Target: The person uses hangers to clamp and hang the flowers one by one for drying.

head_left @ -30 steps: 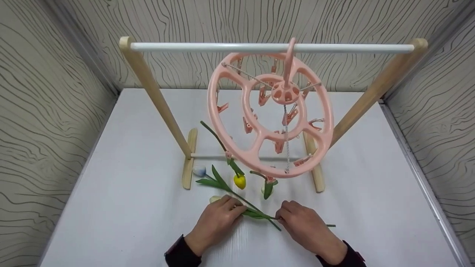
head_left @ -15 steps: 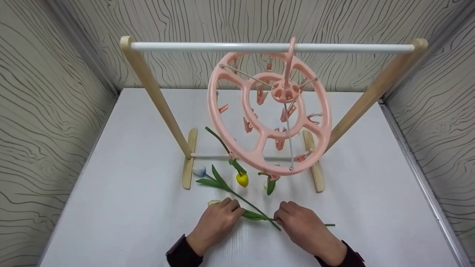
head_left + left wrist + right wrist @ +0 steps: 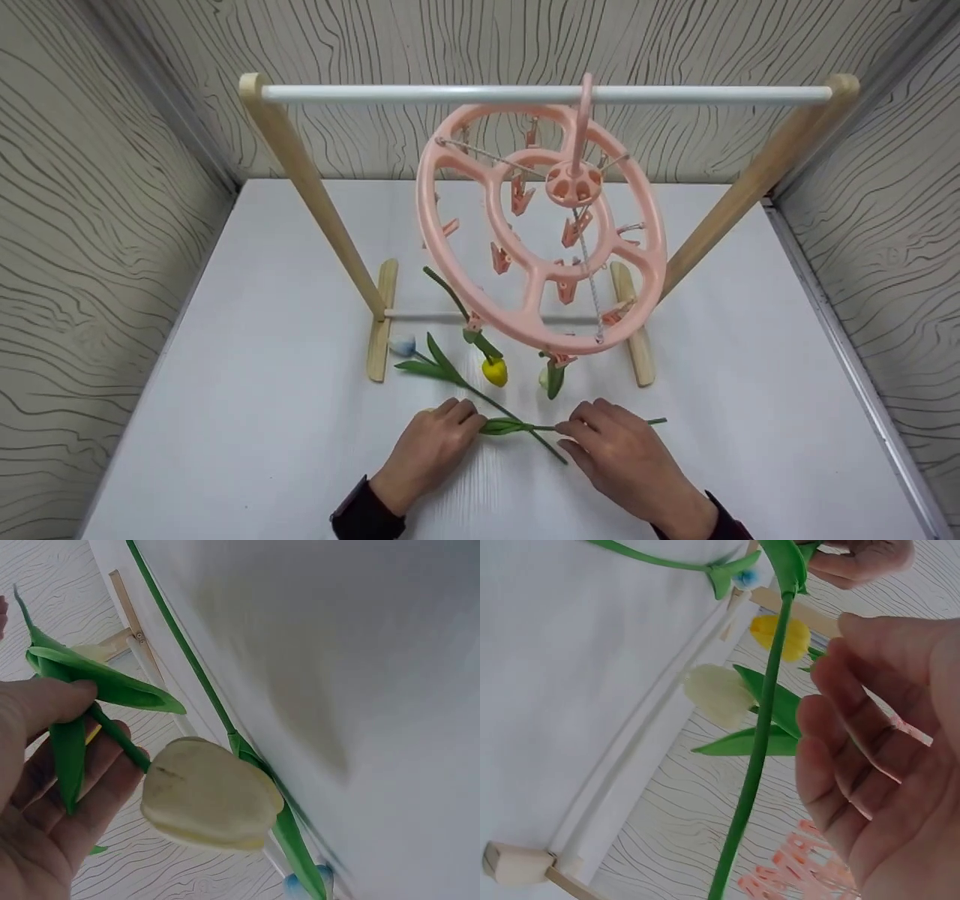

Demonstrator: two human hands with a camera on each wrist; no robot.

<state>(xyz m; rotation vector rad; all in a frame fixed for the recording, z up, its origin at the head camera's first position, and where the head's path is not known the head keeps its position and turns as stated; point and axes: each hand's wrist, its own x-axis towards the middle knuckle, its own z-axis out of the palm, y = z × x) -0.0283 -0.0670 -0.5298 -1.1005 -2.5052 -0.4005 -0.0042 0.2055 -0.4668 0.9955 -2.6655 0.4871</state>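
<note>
Dark sleeves point(image 3: 367, 514) come in at the bottom, over the white surface point(image 3: 247, 435). The two hands are apart from each other. The left hand point(image 3: 435, 446) pinches a cream tulip point(image 3: 210, 795) between thumb and fingers, by the green leaves just below its flower. The tulip is held up over the surface, with its stem point(image 3: 759, 742) going across to the right side. The right hand point(image 3: 626, 457) is by that stem, with its fingers a little bent and its thumb away from them. I can't tell if it touches the stem.

Under the cream tulip, a blue tulip point(image 3: 403, 345) lies on the surface, and the two stems cross. A bit farther off, a yellow tulip point(image 3: 494, 371) and a white tulip point(image 3: 720, 694) hang with their flowers down. Pink clips point(image 3: 566, 291) hold them at the near edge of a round pink hanger point(image 3: 574, 187), which is tilted. Its hook goes over a white bar point(image 3: 420, 94) between wooden posts point(image 3: 315, 199). Behind is a wall point(image 3: 360, 45) with wavy lines.
</note>
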